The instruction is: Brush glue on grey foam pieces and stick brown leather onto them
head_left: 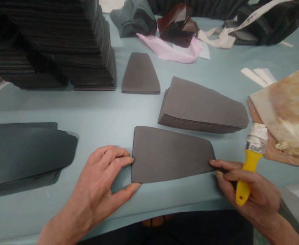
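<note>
A flat, tapered grey-brown panel (171, 154) lies on the table in front of me, a thin dark edge showing beneath its rim. My left hand (103, 180) holds its wide left end, fingertips against the side edge and thumb at the near corner. At the narrow end, the thumb and fingertips of my right hand (249, 190) touch the panel's tip. That same hand is closed around a yellow-handled brush (250, 163), its bristles pointing up and caked with whitish stuff. Just beyond the panel sits a stack of similar grey-brown panels (205, 102).
Dark green pieces (24, 153) lie at the left. Tall stacks of dark sheets (93, 51) rise behind, beside a small grey-brown stack (141, 73). Scraps and a pink strip (170, 51) lie at the back. A board with a stained, crusted covering (289, 98) is at the right.
</note>
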Demonstrator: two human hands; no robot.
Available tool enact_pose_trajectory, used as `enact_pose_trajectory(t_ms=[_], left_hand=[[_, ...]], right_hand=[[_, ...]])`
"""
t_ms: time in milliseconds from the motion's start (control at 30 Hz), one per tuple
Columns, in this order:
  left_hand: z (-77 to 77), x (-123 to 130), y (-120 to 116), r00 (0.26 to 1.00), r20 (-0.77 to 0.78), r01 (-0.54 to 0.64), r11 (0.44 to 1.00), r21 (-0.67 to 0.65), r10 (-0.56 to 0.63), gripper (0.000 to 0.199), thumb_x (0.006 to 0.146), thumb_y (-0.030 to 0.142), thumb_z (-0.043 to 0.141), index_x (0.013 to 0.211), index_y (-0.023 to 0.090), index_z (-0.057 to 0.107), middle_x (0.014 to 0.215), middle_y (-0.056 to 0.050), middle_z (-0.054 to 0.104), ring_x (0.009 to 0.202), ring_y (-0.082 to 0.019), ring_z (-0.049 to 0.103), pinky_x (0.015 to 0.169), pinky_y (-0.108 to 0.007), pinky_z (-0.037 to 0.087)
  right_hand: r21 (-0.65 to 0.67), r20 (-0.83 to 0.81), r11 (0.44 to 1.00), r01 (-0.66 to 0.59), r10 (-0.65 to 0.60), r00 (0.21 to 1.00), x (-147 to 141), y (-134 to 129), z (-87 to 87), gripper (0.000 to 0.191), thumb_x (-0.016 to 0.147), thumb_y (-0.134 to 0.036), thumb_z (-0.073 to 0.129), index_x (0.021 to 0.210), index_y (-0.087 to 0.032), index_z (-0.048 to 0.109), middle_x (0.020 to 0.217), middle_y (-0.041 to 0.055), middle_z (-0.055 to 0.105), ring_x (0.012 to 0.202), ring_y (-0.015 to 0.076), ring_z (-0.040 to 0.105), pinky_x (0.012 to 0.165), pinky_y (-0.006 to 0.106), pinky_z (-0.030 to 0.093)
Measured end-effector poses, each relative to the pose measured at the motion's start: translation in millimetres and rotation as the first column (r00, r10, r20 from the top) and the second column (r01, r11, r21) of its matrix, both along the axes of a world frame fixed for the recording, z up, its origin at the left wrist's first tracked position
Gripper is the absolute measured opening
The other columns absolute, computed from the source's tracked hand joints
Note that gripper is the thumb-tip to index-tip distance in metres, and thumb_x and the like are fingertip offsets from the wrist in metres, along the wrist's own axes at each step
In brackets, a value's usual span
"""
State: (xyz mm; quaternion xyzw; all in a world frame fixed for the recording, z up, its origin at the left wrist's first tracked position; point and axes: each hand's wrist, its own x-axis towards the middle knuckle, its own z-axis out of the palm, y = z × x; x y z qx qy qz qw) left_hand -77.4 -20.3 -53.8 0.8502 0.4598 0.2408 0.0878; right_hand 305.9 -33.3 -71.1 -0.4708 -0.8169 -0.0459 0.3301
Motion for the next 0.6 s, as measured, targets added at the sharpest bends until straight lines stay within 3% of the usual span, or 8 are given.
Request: enact_pose_trajectory(t_ms=[433,600], left_hand=[[-0.7,-2.4,-1.8,0.999,-0.026,0.020,0.999,-0.032,-0.021,0.033,0.095,0.037,0.074,0.122,0.025,0.060,0.125,-0.008,0.070,0.119,-0.030,0.067,0.108,-0.051,0.050],[3.5,-1.2,-5.1,1.000,0.005,0.007,0.999,-0.053,-0.007,0.031,0.094,0.033,0.069,0.122,0.022,0.058,0.128,-0.010,0.069,0.122,-0.030,0.066,0.111,-0.050,0.050]], right_hand=[[0.007,-0.017,1.000,0.016,-0.016,1.000,0.6,0.1,-1.2,0.023,0.096,-0.023,0.079,0.089,-0.026,0.057,0.087,-0.0001,0.086,0.068,0.0180,0.083,0.049,0.024,0.056],[-0.069,-0.005,0.993,0.093,-0.093,0.996,1.1,-5.5,-3.1,0.025,0.103,-0.029,0.071,0.084,-0.028,0.054,0.090,-0.0005,0.086,0.071,0.0193,0.083,0.051,0.029,0.053]])
